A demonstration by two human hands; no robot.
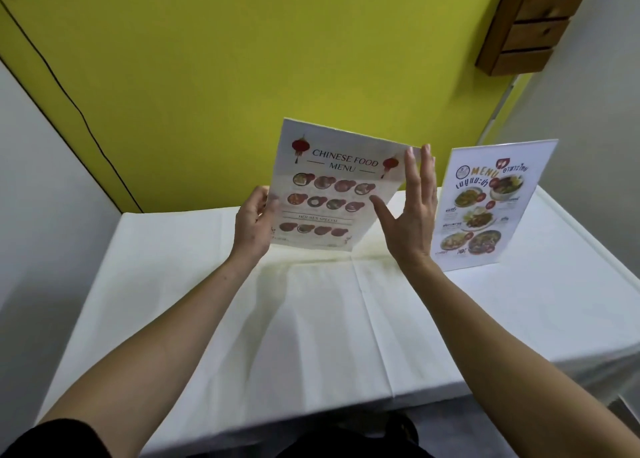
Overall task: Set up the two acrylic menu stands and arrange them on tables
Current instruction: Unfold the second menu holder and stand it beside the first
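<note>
1. The white-clothed bench [311, 336] lies nearest.
2. The left hand [252, 225] has its fingers gripping the Chinese food menu stand [332, 187], tilted above the bench.
3. The right hand [410, 215] is spread open at that stand's right edge.
4. The Thai menu stand [491, 204] stands upright on the bench at right.

Chinese food menu stand [329, 187]: small print under the dish photos blurred; left edge covered by the left hand [252, 225], right edge partly behind the right hand [412, 211]; base not discernible.
Thai menu stand [488, 208]: lower captions too small to read.
Wooden wall rack [530, 24]: cut off at the top edge, possibly drawers.
</note>
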